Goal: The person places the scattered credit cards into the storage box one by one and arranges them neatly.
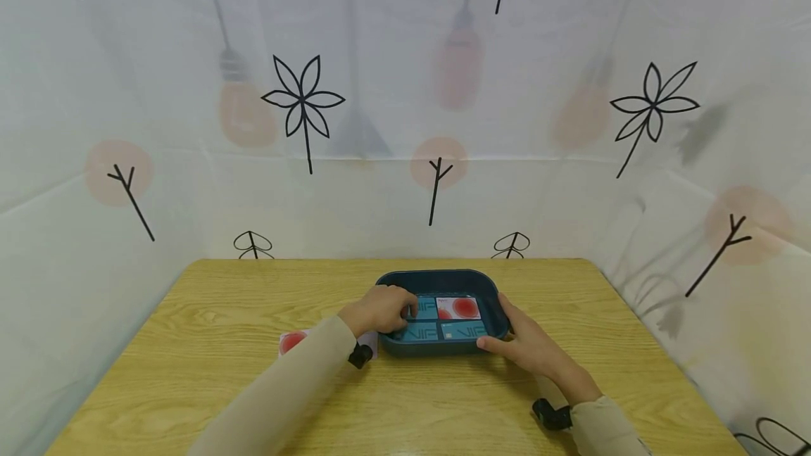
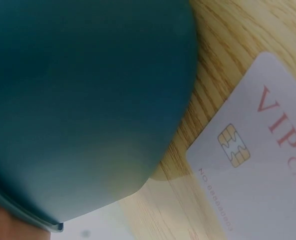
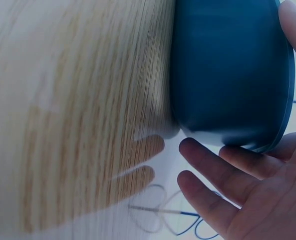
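A dark teal tray (image 1: 431, 349) sits on the table, with several cards in rows on its floor. Among them are a blue VIP card (image 1: 464, 331) and a white card with red circles (image 1: 459, 308). My left hand (image 1: 383, 307) reaches over the tray's left rim, fingers bent down at the left-hand blue cards; I cannot tell whether it pinches one. With the thumb on the front rim and fingers along the right wall, my right hand (image 1: 529, 343) holds the tray's near right corner. Its lower fingers (image 3: 207, 200) spread beside the wall in the right wrist view.
A white VIP card (image 2: 260, 150) with red letters and a gold chip lies on the table, left of the tray and partly under my left forearm in the head view. Wood-grain table (image 1: 222, 315) surrounds the tray. A patterned cloth (image 1: 380, 203) hangs behind and at both sides.
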A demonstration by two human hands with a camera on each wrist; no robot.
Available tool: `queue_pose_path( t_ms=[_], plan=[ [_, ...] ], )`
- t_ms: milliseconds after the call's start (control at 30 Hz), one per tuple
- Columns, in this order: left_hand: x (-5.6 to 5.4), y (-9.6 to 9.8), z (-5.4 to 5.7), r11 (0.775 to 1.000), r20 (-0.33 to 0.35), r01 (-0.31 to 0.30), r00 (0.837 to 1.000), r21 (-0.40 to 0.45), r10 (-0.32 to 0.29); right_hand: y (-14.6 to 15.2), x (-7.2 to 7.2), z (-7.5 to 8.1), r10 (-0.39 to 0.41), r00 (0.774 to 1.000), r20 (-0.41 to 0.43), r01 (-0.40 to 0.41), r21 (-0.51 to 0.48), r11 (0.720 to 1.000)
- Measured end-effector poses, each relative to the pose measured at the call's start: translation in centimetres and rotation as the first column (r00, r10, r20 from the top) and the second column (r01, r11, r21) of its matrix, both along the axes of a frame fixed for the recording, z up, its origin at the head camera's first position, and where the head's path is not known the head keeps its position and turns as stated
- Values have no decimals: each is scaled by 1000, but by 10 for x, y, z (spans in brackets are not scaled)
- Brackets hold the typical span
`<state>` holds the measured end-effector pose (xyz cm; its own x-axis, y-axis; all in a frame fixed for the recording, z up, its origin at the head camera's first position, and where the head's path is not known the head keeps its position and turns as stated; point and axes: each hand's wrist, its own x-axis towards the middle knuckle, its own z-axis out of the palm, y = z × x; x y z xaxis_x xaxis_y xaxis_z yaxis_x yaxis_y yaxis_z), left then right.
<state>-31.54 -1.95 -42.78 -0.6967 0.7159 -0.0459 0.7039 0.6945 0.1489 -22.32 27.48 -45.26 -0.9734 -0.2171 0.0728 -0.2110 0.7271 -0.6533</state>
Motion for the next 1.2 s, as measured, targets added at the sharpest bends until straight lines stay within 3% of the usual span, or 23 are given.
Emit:
queue_pose_path(
  t_ms=[667,867,1200],
  plan=[
    [3,-7,6,994,35,36,999,102,-40,-1,0,2,-3,1000,10,3,12,1000],
    [10,-12,7,989,-16,50,999,141,-48,-2,1,4,-5,1000,12,4,13,1000],
    [27,-31,14,953,-108,74,993,294,-44,-1,0,2,-6,1000,14,6,9,1000]
  ],
)
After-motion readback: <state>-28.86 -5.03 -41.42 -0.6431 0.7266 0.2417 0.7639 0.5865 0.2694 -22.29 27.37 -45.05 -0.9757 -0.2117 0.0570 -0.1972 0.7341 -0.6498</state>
